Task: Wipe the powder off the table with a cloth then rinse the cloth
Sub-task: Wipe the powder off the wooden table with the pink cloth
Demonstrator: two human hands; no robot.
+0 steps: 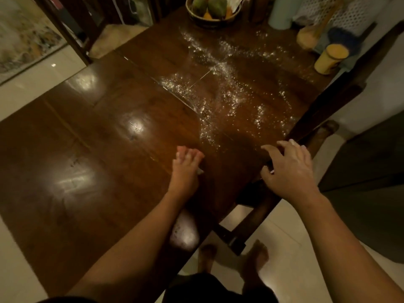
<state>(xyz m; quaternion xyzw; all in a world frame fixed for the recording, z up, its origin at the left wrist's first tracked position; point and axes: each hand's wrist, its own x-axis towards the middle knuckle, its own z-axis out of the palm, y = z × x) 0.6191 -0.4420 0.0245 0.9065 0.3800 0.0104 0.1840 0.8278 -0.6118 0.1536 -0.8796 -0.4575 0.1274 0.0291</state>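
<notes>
Plainly the job has barely begun: the powder (pixel 220 84) lies scattered over the far right part of the surface (pixel 87 149), running from just before the fruit bowl (pixel 213 12) at the far edge down toward the near right corner. No swept lane shows through it. Rinsing is left as well, and no sink or tap is in view.

The left grip (pixel 187 162) rests on the wood just short of the powder's near end, fingers bunched and pointing forward. Only a pale corner of what may be the cloth (pixel 200 171) shows under its heel, so I cannot tell whether it holds anything. The right grip (pixel 288 165) sits at the right edge near the corner, fingers spread and loosely bent, holding nothing.

A pale patch (pixel 184 234) by the near edge, under the left forearm, could be powder or glare.

A yellow cup (pixel 330 59) and a pale cylinder (pixel 282 12) crowd the far right corner close to the powder, and would likely get in the way of wide strokes, as would the bowl. A chair (pixel 328 106) stands against the right edge.
</notes>
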